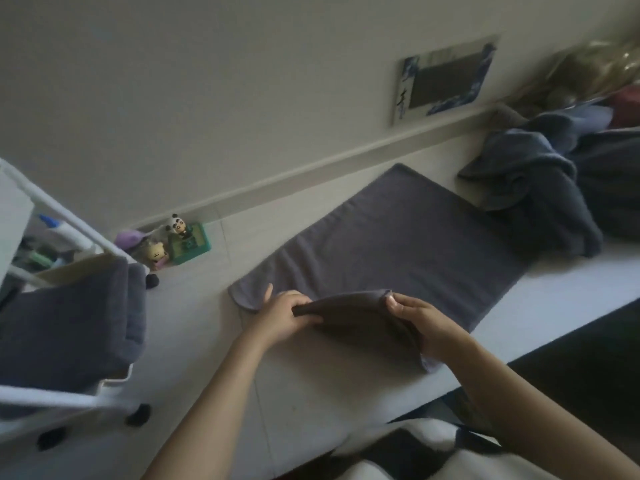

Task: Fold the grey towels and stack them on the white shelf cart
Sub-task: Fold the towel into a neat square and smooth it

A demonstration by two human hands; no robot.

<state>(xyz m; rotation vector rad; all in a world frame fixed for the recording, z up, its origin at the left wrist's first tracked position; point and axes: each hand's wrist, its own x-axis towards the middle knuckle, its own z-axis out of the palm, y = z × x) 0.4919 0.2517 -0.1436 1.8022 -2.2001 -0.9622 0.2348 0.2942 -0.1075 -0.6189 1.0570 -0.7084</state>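
Two hands point(287, 315) point(420, 322) pinching one towel point(398, 237), pile point(540, 188) — perhaps three

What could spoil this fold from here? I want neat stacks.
Both the left hand and right hand pinch only the near edge of the flat grey towel, so the fold may land skewed. The heap of unfolded grey towels overlaps its far corner and might drag.

left hand point(284, 315) curled, right hand point(420, 322) seemingly pinching
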